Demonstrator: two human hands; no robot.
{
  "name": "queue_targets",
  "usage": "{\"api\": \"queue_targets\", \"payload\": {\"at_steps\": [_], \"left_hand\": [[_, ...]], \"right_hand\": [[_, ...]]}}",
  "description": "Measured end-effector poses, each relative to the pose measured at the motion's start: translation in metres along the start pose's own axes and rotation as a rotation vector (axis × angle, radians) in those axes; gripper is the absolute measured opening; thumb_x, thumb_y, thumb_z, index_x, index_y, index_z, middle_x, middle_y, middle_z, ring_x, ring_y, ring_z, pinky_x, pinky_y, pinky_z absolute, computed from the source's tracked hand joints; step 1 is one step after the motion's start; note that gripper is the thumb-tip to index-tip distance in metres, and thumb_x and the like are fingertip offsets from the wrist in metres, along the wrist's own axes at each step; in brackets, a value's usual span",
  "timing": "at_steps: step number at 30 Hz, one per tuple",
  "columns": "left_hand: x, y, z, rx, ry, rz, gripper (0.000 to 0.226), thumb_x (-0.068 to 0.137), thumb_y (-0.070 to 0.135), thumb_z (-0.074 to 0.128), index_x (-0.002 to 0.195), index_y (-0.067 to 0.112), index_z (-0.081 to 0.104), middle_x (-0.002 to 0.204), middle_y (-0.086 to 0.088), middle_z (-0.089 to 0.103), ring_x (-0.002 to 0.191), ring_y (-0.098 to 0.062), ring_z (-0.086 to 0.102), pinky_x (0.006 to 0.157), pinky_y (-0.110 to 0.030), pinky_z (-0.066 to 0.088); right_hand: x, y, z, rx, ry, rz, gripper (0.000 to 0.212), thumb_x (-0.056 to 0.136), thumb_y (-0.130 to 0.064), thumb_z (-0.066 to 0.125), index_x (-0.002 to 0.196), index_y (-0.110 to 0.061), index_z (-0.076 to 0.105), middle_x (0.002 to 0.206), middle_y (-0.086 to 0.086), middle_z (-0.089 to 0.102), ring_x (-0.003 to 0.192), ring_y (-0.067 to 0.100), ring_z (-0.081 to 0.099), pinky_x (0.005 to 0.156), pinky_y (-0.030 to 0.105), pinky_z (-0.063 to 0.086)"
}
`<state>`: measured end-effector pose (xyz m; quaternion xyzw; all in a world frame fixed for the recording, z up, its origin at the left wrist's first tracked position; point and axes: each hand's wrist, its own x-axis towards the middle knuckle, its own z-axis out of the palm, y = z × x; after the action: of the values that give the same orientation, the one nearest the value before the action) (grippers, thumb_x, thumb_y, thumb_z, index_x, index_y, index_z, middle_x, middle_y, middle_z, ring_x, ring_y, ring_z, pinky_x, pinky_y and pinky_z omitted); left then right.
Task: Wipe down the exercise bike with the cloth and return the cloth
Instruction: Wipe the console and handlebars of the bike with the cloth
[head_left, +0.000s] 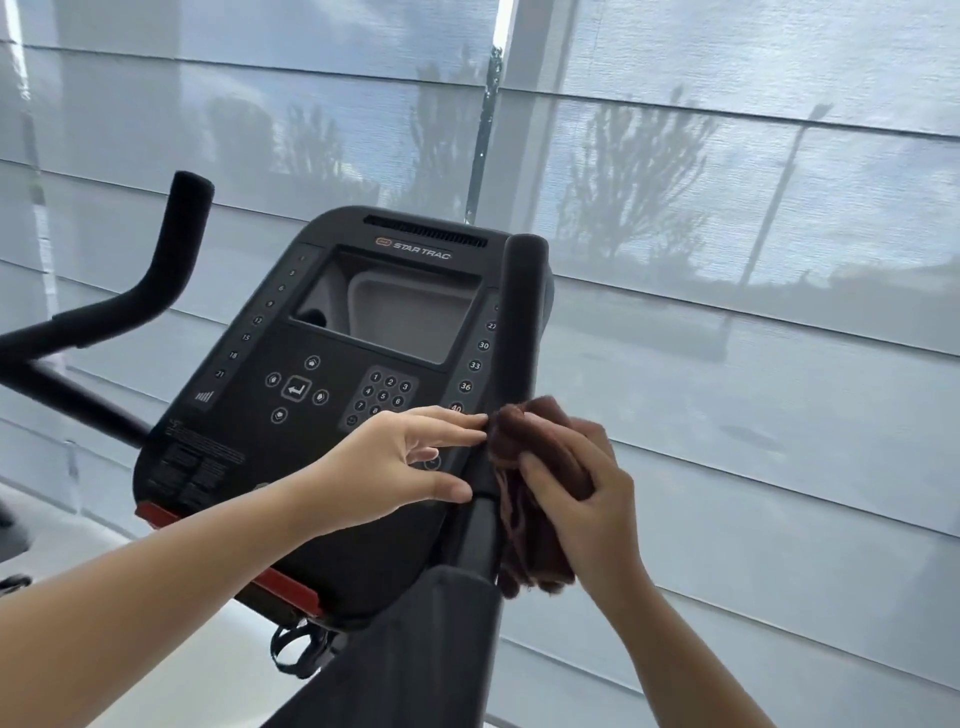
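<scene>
- Your right hand (582, 499) is curled round the brown cloth (524, 436). It holds the cloth bunched against the outer side of the right handlebar (524, 312), low on the grip and just beside the console (332, 374).
- Your left hand (395, 462) is open, with its fingers straight and their tips touching the cloth's near edge. The thumb sits apart below, so this hand grips nothing.
- Much of the cloth dangles below your right palm. If you loosen that grip while sliding, I judge the wad could slip off the bar and drop.
- Your left fingers lie just over the console's lower right buttons, with the keypad (382, 395) close by. A careless press may change a setting.
- Bunched this tight, the cloth probably reaches only one side of the bar, so you may miss the inner face.
- The left handlebar (171, 249) stands well apart, and the console sits between it and your hands.
- A black strap (296, 649) hangs under the console, and a sheer roller blind (727, 260) fills the background.
</scene>
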<state>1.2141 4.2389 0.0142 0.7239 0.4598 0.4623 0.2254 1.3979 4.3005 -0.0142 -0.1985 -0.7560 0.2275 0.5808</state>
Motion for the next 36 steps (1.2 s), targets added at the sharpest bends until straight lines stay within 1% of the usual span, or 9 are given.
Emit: {"api": "queue_targets", "payload": {"at_steps": [5,8,12,15,18,23,29,33,36], "left_hand": [[-0.002,0.001,0.003,-0.007,0.023,-0.013,0.046,0.069,0.015,0.074,0.113,0.023,0.062,0.121,0.015,0.057,0.112,0.004,0.051,0.096,-0.016,0.04],[-0.005,-0.001,0.004,0.001,0.046,-0.018,0.042,0.073,0.012,0.072,0.112,0.023,0.062,0.118,0.016,0.057,0.11,0.006,0.052,0.094,-0.012,0.04],[-0.007,-0.003,0.006,-0.005,0.059,-0.006,0.041,0.073,0.011,0.072,0.113,0.015,0.062,0.118,0.014,0.057,0.11,0.005,0.053,0.096,-0.011,0.038],[-0.007,-0.004,0.007,-0.044,0.068,0.003,0.043,0.072,0.009,0.073,0.113,0.014,0.061,0.117,0.012,0.058,0.109,0.003,0.054,0.096,-0.013,0.039],[-0.007,-0.004,0.007,-0.124,0.084,-0.011,0.043,0.066,0.011,0.074,0.108,0.011,0.064,0.113,0.008,0.062,0.107,0.0,0.057,0.093,-0.013,0.041],[-0.009,-0.004,0.009,-0.234,0.097,-0.039,0.04,0.062,0.009,0.073,0.1,0.013,0.066,0.107,0.005,0.065,0.099,-0.001,0.062,0.084,-0.01,0.045],[-0.012,-0.007,0.007,-0.212,0.043,0.011,0.041,0.069,-0.004,0.071,0.109,0.002,0.062,0.111,0.003,0.062,0.098,0.004,0.06,0.081,-0.007,0.043],[-0.014,-0.008,-0.002,-0.112,0.015,0.035,0.037,0.069,0.009,0.075,0.106,0.006,0.067,0.114,0.001,0.063,0.098,0.0,0.062,0.089,-0.013,0.045],[-0.016,-0.01,-0.01,-0.006,0.024,0.056,0.038,0.069,0.021,0.076,0.105,0.019,0.066,0.108,0.011,0.064,0.095,0.005,0.06,0.09,-0.011,0.043]], "right_hand": [[0.058,-0.014,0.014,-0.018,0.179,-0.018,0.031,0.079,-0.013,0.068,0.109,-0.023,0.067,0.108,0.001,0.055,0.098,-0.01,0.052,0.086,0.003,0.036],[0.113,-0.025,0.016,-0.045,0.299,-0.029,0.032,0.081,-0.007,0.066,0.112,-0.014,0.065,0.109,0.004,0.049,0.094,-0.009,0.05,0.092,0.009,0.038],[0.075,-0.012,0.013,-0.029,0.194,-0.002,0.035,0.081,-0.001,0.064,0.114,-0.014,0.064,0.114,0.007,0.055,0.106,0.002,0.053,0.096,0.013,0.036],[0.005,-0.001,0.016,0.04,0.132,0.05,0.035,0.079,-0.011,0.062,0.109,-0.027,0.067,0.113,-0.004,0.059,0.106,0.009,0.057,0.094,0.022,0.042],[0.008,-0.006,0.022,0.038,0.181,0.057,0.032,0.079,-0.015,0.065,0.102,-0.035,0.068,0.107,-0.01,0.061,0.108,-0.002,0.055,0.093,0.01,0.038],[0.095,-0.021,0.02,-0.05,0.354,0.063,0.024,0.083,-0.012,0.065,0.103,-0.024,0.066,0.111,0.003,0.055,0.094,-0.01,0.052,0.085,0.003,0.038],[0.001,-0.034,0.01,-0.142,0.022,0.08,0.036,0.08,-0.008,0.066,0.101,-0.037,0.068,0.105,-0.002,0.059,0.104,0.003,0.056,0.091,0.011,0.039],[-0.019,-0.058,-0.006,-0.218,-0.188,0.049,0.033,0.074,-0.02,0.066,0.098,-0.042,0.069,0.099,-0.005,0.059,0.101,0.002,0.056,0.084,0.006,0.038],[0.027,-0.069,0.0,-0.429,-0.082,-0.102,0.036,0.075,-0.015,0.071,0.104,-0.036,0.066,0.107,0.001,0.052,0.102,-0.007,0.05,0.091,0.004,0.033]]}}
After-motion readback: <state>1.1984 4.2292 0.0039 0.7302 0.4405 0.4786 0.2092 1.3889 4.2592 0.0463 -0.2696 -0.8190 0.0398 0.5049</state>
